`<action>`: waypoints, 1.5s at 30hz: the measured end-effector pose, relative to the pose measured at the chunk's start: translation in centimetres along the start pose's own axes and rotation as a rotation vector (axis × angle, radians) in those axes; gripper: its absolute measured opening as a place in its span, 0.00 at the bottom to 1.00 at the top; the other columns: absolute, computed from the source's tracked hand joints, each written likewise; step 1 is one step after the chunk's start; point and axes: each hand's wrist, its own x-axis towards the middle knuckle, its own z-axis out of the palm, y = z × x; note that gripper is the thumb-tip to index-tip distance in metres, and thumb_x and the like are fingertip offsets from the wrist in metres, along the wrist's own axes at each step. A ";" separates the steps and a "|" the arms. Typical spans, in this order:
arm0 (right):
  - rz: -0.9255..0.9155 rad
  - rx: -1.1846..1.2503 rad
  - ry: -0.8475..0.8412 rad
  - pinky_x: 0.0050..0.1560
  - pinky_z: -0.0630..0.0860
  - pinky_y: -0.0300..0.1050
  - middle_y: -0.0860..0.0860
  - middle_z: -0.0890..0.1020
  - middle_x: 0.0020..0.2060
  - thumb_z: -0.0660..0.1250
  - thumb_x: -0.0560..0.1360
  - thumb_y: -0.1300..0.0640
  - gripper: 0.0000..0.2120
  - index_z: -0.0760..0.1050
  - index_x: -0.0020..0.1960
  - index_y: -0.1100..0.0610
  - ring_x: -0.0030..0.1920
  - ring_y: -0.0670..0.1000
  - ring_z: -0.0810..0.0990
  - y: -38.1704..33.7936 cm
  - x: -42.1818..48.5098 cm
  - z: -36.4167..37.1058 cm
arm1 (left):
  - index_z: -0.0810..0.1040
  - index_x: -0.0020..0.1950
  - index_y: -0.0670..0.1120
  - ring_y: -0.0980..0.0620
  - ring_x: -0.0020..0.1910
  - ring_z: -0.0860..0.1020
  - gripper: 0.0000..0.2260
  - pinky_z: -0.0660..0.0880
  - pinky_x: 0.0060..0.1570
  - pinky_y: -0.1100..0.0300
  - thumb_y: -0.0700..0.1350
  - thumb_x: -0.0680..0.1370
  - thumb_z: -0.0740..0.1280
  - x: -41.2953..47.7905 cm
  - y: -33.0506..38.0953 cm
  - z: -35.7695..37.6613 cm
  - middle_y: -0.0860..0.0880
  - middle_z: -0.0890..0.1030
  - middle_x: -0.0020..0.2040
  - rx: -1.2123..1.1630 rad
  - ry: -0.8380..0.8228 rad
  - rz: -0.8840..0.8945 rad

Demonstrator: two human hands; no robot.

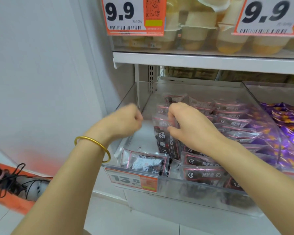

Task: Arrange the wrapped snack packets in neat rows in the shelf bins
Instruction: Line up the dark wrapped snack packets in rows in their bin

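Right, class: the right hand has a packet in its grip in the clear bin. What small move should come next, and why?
Probably lay the packet flat on the bare bin floor at the left, in line with the rows beside it. The right hand pinches it upright there, while the neighbouring packets lie flat in rows.

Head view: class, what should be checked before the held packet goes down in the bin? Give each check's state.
1. Right hand grips the packet: ok.
2. Bin has bare floor on its left for it: ok.
3. Front packet lies straight: not ok, skewed.
4. Rows on the right are neat: ok.
5. Left hand is empty: cannot tell, blurred.
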 end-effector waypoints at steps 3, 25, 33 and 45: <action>-0.001 0.007 0.002 0.45 0.71 0.49 0.50 0.72 0.46 0.65 0.75 0.60 0.09 0.64 0.45 0.54 0.45 0.52 0.71 -0.1 0.0 0.1 | 0.68 0.65 0.42 0.44 0.60 0.73 0.15 0.70 0.59 0.54 0.43 0.79 0.58 -0.3 -0.1 1.5 0.44 0.74 0.62 0.483 -0.386 -0.188; 0.062 0.047 0.080 0.41 0.73 0.55 0.52 0.69 0.37 0.59 0.75 0.67 0.08 0.60 0.44 0.57 0.40 0.58 0.73 0.2 0.1 0.4 | 0.70 0.63 0.54 0.51 0.55 0.74 0.26 0.74 0.56 0.57 0.44 0.68 0.76 -1.8 0.4 0.4 0.52 0.73 0.57 0.275 -0.499 -0.026; 0.036 0.064 0.149 0.35 0.69 0.53 0.51 0.68 0.35 0.57 0.77 0.64 0.06 0.60 0.45 0.57 0.35 0.57 0.71 0.6 0.0 0.7 | 0.72 0.54 0.56 0.58 0.40 0.74 0.18 0.74 0.49 0.59 0.37 0.71 0.72 -2.8 0.8 -0.4 0.60 0.71 0.44 0.207 -0.492 0.073; -0.044 -0.018 -0.051 0.52 0.73 0.53 0.51 0.71 0.52 0.67 0.73 0.58 0.09 0.66 0.44 0.52 0.55 0.55 0.71 1.2 -0.3 0.4 | 0.74 0.55 0.50 0.58 0.48 0.75 0.16 0.73 0.49 0.68 0.34 0.72 0.69 -2.2 1.8 0.2 0.53 0.76 0.48 0.067 -0.324 0.316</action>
